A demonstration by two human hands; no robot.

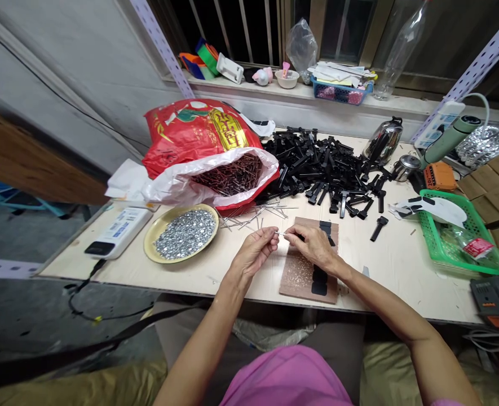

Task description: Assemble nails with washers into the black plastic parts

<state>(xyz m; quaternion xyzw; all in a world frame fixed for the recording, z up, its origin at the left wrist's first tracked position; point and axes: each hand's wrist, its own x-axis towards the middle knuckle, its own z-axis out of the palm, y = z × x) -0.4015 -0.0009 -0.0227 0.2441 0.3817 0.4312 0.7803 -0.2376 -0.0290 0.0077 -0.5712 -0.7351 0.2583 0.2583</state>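
In front of me, my left hand [258, 248] and my right hand [313, 244] meet fingertip to fingertip. Between them is a thin silver metal pin [280, 233], one end pinched by each hand; its exact kind is too small to tell. Below my right hand lies a brown board [295, 273] with black patches on it, partly covered by that hand. Similar loose metal pins [270, 211] are scattered just beyond my fingers. Left of my left hand stands a yellow dish [150, 239] heaped with small silver washers [185, 232].
An opened red bag [181, 132] full of thin metal pins leans at the back. Black plastic parts [312, 160] are piled beside it, one lone part [378, 228] nearer. At right are a green basket [437, 242] and a power tool battery [492, 299]; a white power box [120, 231] lies left.
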